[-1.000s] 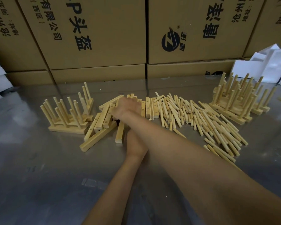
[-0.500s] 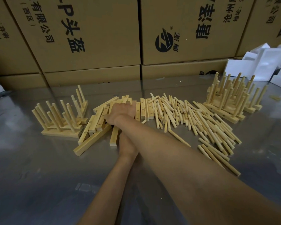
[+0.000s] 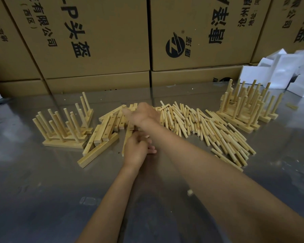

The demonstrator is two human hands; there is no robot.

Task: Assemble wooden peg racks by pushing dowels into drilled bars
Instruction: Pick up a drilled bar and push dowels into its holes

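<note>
Cardboard boxes, foam, finished racks

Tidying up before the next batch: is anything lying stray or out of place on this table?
One short wood offcut lies alone on the metal table near the right forearm, apart from the loose dowels.

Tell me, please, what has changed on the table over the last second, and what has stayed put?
The right hand has lifted off the heap of drilled bars, thumb now out to the left. The left hand has stayed low beside one bar; whether it grips it is hidden. The loose dowels and the finished racks, left and right, have not moved.
</note>
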